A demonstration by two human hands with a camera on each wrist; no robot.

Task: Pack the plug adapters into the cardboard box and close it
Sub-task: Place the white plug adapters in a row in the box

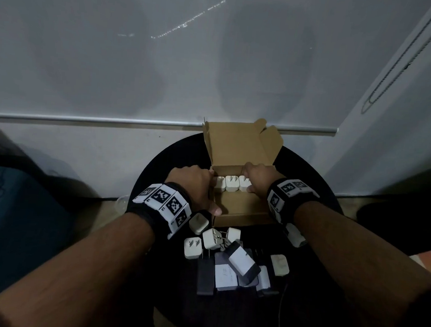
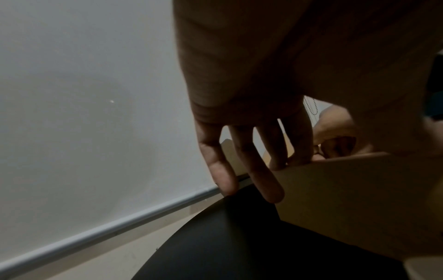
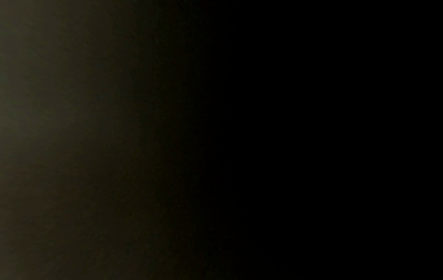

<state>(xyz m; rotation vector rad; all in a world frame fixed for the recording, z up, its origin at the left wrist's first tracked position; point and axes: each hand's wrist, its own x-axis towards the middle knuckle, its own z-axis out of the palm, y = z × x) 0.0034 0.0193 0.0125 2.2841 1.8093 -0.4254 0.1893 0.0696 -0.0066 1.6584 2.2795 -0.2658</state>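
An open cardboard box stands on a round black table, its lid upright at the back. Three white plug adapters stand in a row along the box's far wall. My left hand straddles the box's left wall with straight fingers, two of them over the rim by the leftmost adapter. My right hand curls over the rightmost adapter, thumb on its near side. Several loose white adapters lie in front of the box. The right wrist view is dark.
Larger black-and-white chargers and dark blocks are piled at the table's near side. Another white adapter lies under my right wrist. A white blind with a metal bottom rail hangs close behind the box. A blue object sits to the left.
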